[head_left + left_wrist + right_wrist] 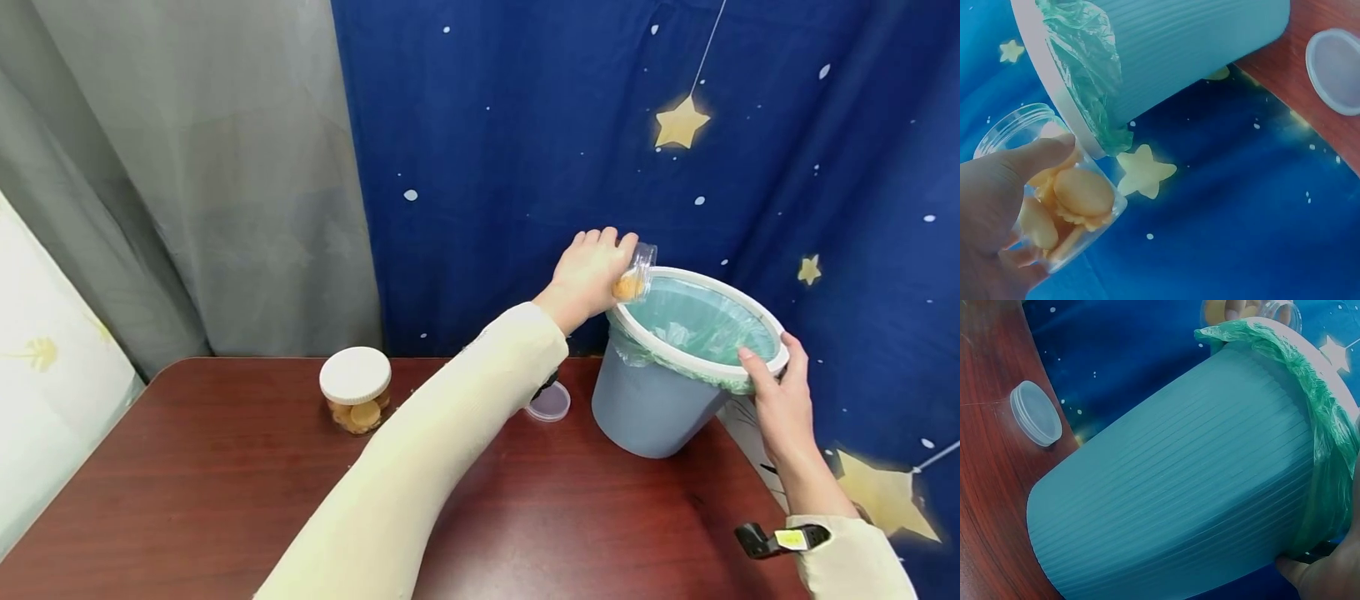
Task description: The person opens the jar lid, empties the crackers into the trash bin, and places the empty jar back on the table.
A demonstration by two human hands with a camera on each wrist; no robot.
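Left to right: a white-lidded jar [356,390] stands on the table [225,475]; a loose lid [550,403] lies near the bin [651,404]. The left hand [587,273] grips an uncapped jar of biscuits [1084,192] by the bin's left rim [720,287]; tipped short, pieces could miss. The right hand [787,408] clasps the right rim; uneven pull might topple the bin or dislodge its liner [632,346].

Plain, long cream sleeves [427,467] — and behind the right hand [783,408], a black wrist mount [756,542] with a yellow label [790,540]; behind the left hand [588,271], a black piece [547,384] under the cuff [551,333].
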